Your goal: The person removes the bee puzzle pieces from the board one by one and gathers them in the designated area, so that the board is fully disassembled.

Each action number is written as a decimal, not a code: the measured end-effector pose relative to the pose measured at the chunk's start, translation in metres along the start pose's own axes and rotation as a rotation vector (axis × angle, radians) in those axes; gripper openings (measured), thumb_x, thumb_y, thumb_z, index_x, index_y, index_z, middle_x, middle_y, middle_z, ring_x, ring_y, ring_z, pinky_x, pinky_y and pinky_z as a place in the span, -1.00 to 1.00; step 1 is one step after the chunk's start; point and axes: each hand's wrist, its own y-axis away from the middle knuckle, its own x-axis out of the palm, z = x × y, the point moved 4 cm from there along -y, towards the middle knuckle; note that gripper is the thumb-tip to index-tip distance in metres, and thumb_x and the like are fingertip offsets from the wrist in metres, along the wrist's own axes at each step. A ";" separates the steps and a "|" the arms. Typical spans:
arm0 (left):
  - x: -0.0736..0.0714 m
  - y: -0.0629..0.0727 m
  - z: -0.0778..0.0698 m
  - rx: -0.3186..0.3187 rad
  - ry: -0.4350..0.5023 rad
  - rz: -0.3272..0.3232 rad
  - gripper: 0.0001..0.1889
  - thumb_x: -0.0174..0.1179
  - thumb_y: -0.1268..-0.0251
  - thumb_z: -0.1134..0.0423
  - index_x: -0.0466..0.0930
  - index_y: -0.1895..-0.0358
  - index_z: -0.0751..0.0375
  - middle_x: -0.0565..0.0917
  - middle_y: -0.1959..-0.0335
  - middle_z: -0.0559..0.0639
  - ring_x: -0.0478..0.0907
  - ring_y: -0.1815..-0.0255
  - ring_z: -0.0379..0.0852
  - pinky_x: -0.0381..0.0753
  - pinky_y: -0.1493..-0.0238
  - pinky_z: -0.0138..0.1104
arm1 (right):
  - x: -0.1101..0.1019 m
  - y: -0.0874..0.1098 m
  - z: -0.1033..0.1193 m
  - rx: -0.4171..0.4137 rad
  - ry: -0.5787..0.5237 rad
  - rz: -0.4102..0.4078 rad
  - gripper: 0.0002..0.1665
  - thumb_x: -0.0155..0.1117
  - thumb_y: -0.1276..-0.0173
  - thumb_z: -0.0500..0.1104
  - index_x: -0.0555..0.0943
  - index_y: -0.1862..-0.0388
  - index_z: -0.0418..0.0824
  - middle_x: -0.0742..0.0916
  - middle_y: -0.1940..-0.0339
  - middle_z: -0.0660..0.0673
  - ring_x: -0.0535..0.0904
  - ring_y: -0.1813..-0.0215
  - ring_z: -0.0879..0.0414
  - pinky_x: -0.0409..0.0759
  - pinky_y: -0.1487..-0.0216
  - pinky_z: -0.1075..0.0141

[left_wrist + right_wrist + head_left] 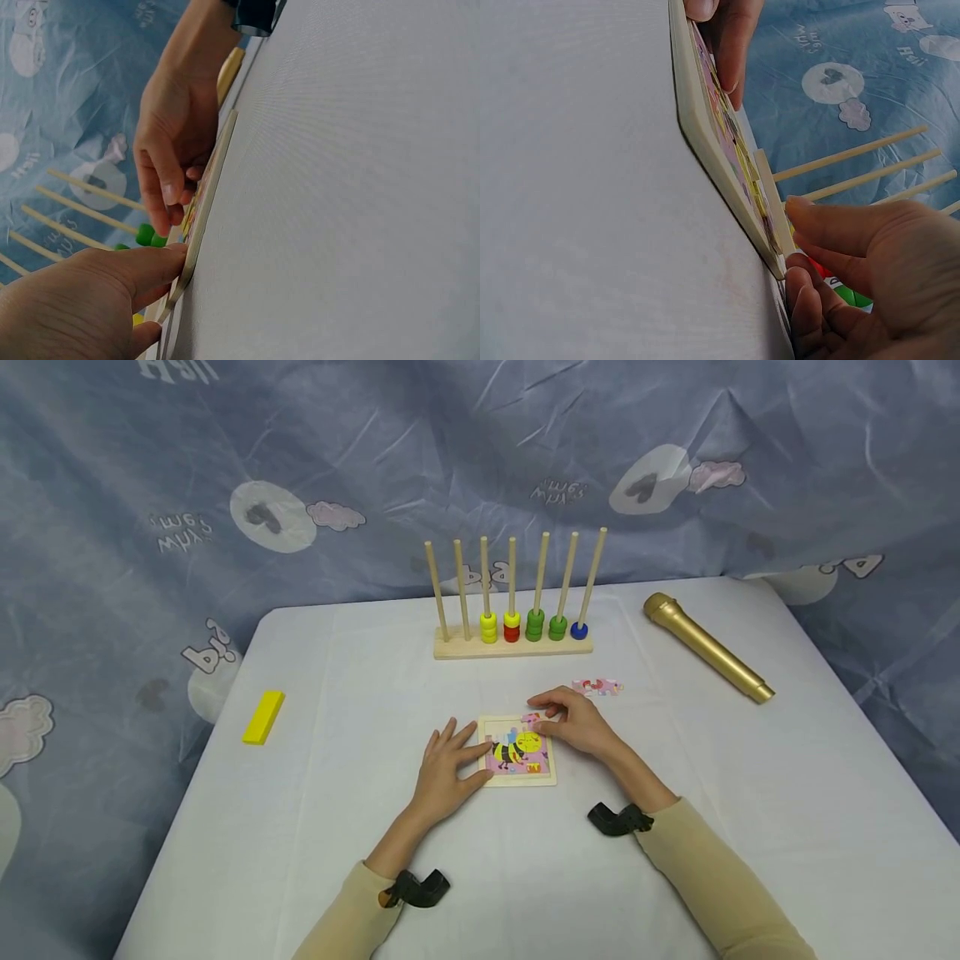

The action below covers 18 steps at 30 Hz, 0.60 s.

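Observation:
A square wooden puzzle board (519, 782) with a bee picture (513, 752) lies on the white table between the two hands. My left hand (444, 777) rests at the board's left side, fingers spread, its thumb and index finger touching the frame. At the upper right corner my right hand (573, 720) pinches a small pink puzzle piece (531, 718) over the board. In the right wrist view, the right hand (885, 262) has its fingers curled beside the board edge (697, 127), and the piece is hidden. Another pink puzzle piece (597, 687) lies just beyond the right hand.
Behind the board stands a wooden peg rack (513, 647) with colored beads on several of its upright pegs. A gold microphone (708, 647) lies at the back right. A yellow block (263, 717) sits near the left edge. Patterned blue-grey cloth (420, 460) hangs behind the table (360, 693).

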 end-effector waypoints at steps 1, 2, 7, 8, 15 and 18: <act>0.000 0.000 0.000 0.000 0.000 0.000 -0.55 0.38 -0.14 0.13 0.66 -0.13 0.14 0.42 -0.39 0.21 0.07 -0.54 0.33 -0.06 -0.47 0.28 | 0.000 0.000 0.000 -0.003 0.001 0.000 -0.59 0.43 -0.18 -0.27 0.67 -0.05 -0.25 0.70 0.06 -0.19 0.48 0.16 0.02 0.42 0.23 0.42; 0.000 0.000 0.000 -0.001 0.001 0.001 -0.55 0.38 -0.14 0.13 0.66 -0.13 0.14 0.42 -0.40 0.21 0.07 -0.54 0.33 -0.06 -0.47 0.28 | -0.001 0.000 0.001 -0.007 0.002 0.000 -0.59 0.44 -0.18 -0.27 0.67 -0.04 -0.25 0.70 0.06 -0.20 0.49 0.16 0.02 0.42 0.23 0.42; -0.001 -0.001 -0.001 0.000 0.000 0.000 -0.55 0.38 -0.14 0.13 0.66 -0.13 0.14 0.42 -0.40 0.21 0.07 -0.54 0.33 -0.06 -0.47 0.27 | -0.001 0.000 0.001 -0.031 0.019 0.006 -0.61 0.44 -0.18 -0.28 0.67 -0.02 -0.27 0.69 0.10 -0.22 0.49 0.17 0.01 0.41 0.24 0.44; -0.001 -0.001 -0.001 0.001 -0.001 -0.003 -0.55 0.38 -0.14 0.13 0.66 -0.13 0.14 0.42 -0.40 0.21 0.07 -0.54 0.33 -0.06 -0.47 0.27 | -0.001 0.000 0.001 -0.036 0.024 0.006 -0.62 0.44 -0.18 -0.28 0.68 -0.01 -0.27 0.69 0.10 -0.21 0.49 0.18 0.01 0.40 0.24 0.44; -0.001 -0.001 0.000 0.000 -0.004 0.000 -0.55 0.38 -0.15 0.12 0.67 -0.13 0.13 0.42 -0.40 0.20 0.07 -0.54 0.32 -0.06 -0.48 0.26 | 0.001 0.000 0.001 -0.042 0.064 0.008 -0.64 0.45 -0.16 -0.30 0.70 0.02 -0.25 0.66 0.17 -0.17 0.46 0.21 0.05 0.41 0.25 0.43; -0.001 -0.001 0.000 -0.005 0.000 0.005 -0.55 0.38 -0.15 0.13 0.66 -0.13 0.13 0.42 -0.40 0.20 0.06 -0.54 0.32 -0.07 -0.48 0.26 | 0.002 0.000 -0.001 -0.040 0.083 0.012 -0.64 0.45 -0.16 -0.30 0.70 0.03 -0.25 0.66 0.17 -0.16 0.45 0.21 0.07 0.41 0.25 0.43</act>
